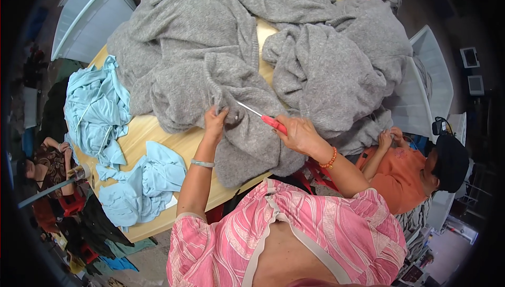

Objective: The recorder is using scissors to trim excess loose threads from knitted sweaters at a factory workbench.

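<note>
My left hand pinches an edge of a grey knitted garment that hangs over the table's front edge. To its right, my right hand is closed around a hand tool with a red handle and a thin metal shaft. The shaft points up and left, its tip against the knit just right of my left fingers. What shape the tip has is too small to tell. A small round dark spot, perhaps a button, shows on the knit beside my left fingertips.
Grey knits are heaped over the wooden table. Light blue garments lie at its left. Pale plastic bins stand at far left and right. A person in orange handles grey knit at right; another person sits at left.
</note>
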`<action>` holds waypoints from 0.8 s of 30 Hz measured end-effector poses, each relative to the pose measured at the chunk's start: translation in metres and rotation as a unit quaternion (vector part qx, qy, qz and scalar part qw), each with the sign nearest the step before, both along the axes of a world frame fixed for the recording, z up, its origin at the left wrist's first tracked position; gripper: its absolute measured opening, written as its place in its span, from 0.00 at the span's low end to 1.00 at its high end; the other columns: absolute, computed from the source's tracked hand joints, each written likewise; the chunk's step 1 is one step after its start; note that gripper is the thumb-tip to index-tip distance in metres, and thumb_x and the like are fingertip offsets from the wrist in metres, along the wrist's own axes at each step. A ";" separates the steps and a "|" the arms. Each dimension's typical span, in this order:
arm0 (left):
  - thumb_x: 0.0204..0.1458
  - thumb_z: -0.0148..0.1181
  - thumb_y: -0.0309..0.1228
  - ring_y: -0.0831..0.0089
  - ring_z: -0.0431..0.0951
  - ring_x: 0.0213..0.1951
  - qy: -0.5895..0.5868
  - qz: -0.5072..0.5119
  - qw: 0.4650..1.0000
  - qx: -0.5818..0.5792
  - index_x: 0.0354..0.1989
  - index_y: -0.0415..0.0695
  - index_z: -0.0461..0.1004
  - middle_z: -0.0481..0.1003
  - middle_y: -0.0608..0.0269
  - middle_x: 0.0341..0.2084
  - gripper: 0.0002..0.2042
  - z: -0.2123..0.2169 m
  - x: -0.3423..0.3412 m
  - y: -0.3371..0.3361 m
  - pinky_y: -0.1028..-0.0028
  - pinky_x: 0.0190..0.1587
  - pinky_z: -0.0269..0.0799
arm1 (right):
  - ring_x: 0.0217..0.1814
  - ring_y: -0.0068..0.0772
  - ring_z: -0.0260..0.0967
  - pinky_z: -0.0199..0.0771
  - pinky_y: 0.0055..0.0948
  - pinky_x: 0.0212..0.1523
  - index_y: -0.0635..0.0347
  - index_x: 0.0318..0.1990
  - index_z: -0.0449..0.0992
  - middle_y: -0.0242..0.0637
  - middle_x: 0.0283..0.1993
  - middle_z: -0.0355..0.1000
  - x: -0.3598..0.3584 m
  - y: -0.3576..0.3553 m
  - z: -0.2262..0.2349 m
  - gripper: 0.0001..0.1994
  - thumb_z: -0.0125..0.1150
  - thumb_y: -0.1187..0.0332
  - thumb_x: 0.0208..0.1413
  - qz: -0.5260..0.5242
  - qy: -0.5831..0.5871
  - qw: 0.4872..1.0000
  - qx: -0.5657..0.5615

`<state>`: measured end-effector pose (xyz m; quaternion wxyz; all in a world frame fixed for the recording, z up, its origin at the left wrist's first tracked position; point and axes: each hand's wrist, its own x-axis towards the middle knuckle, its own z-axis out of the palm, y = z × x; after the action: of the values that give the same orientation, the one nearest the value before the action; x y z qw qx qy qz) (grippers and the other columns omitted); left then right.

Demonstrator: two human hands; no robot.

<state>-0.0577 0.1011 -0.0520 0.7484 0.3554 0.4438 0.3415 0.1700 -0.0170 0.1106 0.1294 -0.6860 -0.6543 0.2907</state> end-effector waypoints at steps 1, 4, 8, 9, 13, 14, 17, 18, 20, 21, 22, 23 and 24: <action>0.53 0.59 0.27 0.74 0.76 0.33 0.003 0.054 0.998 0.013 0.45 0.40 0.70 0.75 0.65 0.34 0.12 0.001 0.003 -0.001 0.75 0.36 0.75 | 0.32 0.57 0.71 0.69 0.49 0.32 0.59 0.38 0.69 0.52 0.26 0.72 0.000 -0.002 0.001 0.11 0.57 0.63 0.52 0.018 -0.023 0.999 -0.026; 0.51 0.61 0.27 0.75 0.75 0.30 -0.004 0.148 0.989 -0.022 0.41 0.38 0.71 0.75 0.64 0.31 0.10 0.011 0.015 0.009 0.77 0.30 0.73 | 0.33 0.57 0.71 0.70 0.49 0.33 0.58 0.40 0.71 0.52 0.26 0.72 0.004 -0.011 0.009 0.12 0.57 0.62 0.51 0.049 -0.056 0.995 -0.068; 0.51 0.62 0.30 0.77 0.74 0.26 0.020 0.187 0.981 -0.048 0.35 0.38 0.71 0.75 0.64 0.30 0.09 0.025 0.017 0.021 0.77 0.20 0.67 | 0.32 0.58 0.71 0.70 0.50 0.34 0.57 0.41 0.71 0.53 0.27 0.72 0.005 -0.016 0.014 0.13 0.58 0.61 0.51 0.056 -0.030 0.995 -0.078; 0.51 0.62 0.31 0.77 0.74 0.27 0.043 0.180 0.982 -0.043 0.34 0.39 0.71 0.75 0.64 0.30 0.09 0.020 0.012 0.020 0.77 0.21 0.68 | 0.32 0.58 0.71 0.70 0.50 0.34 0.57 0.41 0.71 0.53 0.27 0.72 0.005 -0.016 0.014 0.13 0.58 0.61 0.51 0.061 -0.026 0.995 -0.078; 0.50 0.63 0.42 0.60 0.76 0.35 0.187 0.037 0.965 0.181 0.44 0.34 0.71 0.77 0.56 0.31 0.22 -0.008 0.003 -0.004 0.65 0.41 0.71 | 0.31 0.58 0.71 0.70 0.50 0.32 0.58 0.38 0.69 0.53 0.26 0.72 0.011 -0.023 0.009 0.12 0.57 0.61 0.51 0.022 -0.007 0.998 -0.062; 0.49 0.62 0.45 0.53 0.75 0.41 0.248 -0.037 0.942 0.224 0.46 0.34 0.71 0.77 0.50 0.34 0.25 -0.011 0.003 -0.013 0.63 0.47 0.68 | 0.31 0.58 0.71 0.70 0.49 0.32 0.58 0.37 0.69 0.53 0.25 0.71 0.014 -0.026 0.007 0.12 0.57 0.61 0.51 0.015 -0.005 0.998 -0.061; 0.48 0.62 0.43 0.52 0.75 0.40 0.424 -0.003 0.779 0.462 0.41 0.36 0.74 0.76 0.47 0.33 0.21 -0.019 0.008 -0.034 0.64 0.46 0.68 | 0.32 0.56 0.72 0.70 0.49 0.33 0.59 0.36 0.71 0.53 0.26 0.72 0.019 -0.031 0.008 0.09 0.56 0.64 0.52 0.014 -0.024 0.999 -0.045; 0.50 0.61 0.42 0.55 0.76 0.35 0.377 -0.001 0.812 0.445 0.40 0.34 0.74 0.76 0.52 0.31 0.20 -0.020 0.007 -0.036 0.64 0.41 0.70 | 0.32 0.56 0.72 0.70 0.49 0.33 0.59 0.36 0.71 0.53 0.26 0.72 0.020 -0.033 0.007 0.09 0.56 0.64 0.52 0.010 -0.026 0.999 -0.041; 0.51 0.61 0.41 0.58 0.76 0.33 0.354 0.026 0.899 0.257 0.40 0.34 0.73 0.76 0.53 0.31 0.20 -0.041 -0.015 -0.039 0.64 0.38 0.71 | 0.31 0.55 0.72 0.71 0.48 0.32 0.58 0.36 0.71 0.52 0.26 0.72 0.015 -0.034 0.007 0.09 0.56 0.63 0.52 0.059 -0.035 0.996 -0.054; 0.51 0.61 0.41 0.60 0.76 0.32 0.310 0.048 0.948 0.051 0.40 0.34 0.73 0.76 0.55 0.32 0.19 -0.049 -0.019 -0.036 0.64 0.35 0.72 | 0.31 0.55 0.72 0.71 0.48 0.32 0.58 0.36 0.71 0.52 0.26 0.72 0.012 -0.032 0.008 0.09 0.56 0.63 0.52 0.060 -0.037 0.996 -0.046; 0.55 0.57 0.40 0.64 0.77 0.34 0.123 0.180 0.975 -0.042 0.42 0.34 0.72 0.75 0.56 0.37 0.18 -0.029 0.010 -0.037 0.65 0.35 0.74 | 0.31 0.55 0.73 0.71 0.48 0.33 0.58 0.36 0.71 0.51 0.26 0.72 0.016 -0.037 0.008 0.10 0.56 0.63 0.51 0.082 -0.045 0.992 -0.085; 0.55 0.57 0.40 0.64 0.77 0.34 0.121 0.174 0.976 -0.040 0.42 0.34 0.72 0.75 0.56 0.37 0.18 -0.012 0.020 -0.036 0.65 0.35 0.74 | 0.32 0.54 0.73 0.71 0.48 0.34 0.58 0.37 0.72 0.51 0.26 0.73 0.017 -0.042 0.010 0.10 0.56 0.63 0.51 0.110 -0.049 0.985 -0.122; 0.57 0.54 0.40 0.64 0.78 0.36 -0.002 0.187 0.979 -0.076 0.43 0.35 0.72 0.75 0.55 0.38 0.18 0.003 0.025 -0.035 0.64 0.38 0.75 | 0.35 0.54 0.73 0.70 0.49 0.36 0.58 0.37 0.72 0.51 0.27 0.73 0.018 -0.045 0.013 0.11 0.56 0.61 0.51 0.125 -0.026 0.983 -0.134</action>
<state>-0.0329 0.0659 -0.0491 0.6969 0.2080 0.5255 0.4415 0.1876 -0.0623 0.1240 -0.0185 -0.6171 -0.6933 0.3717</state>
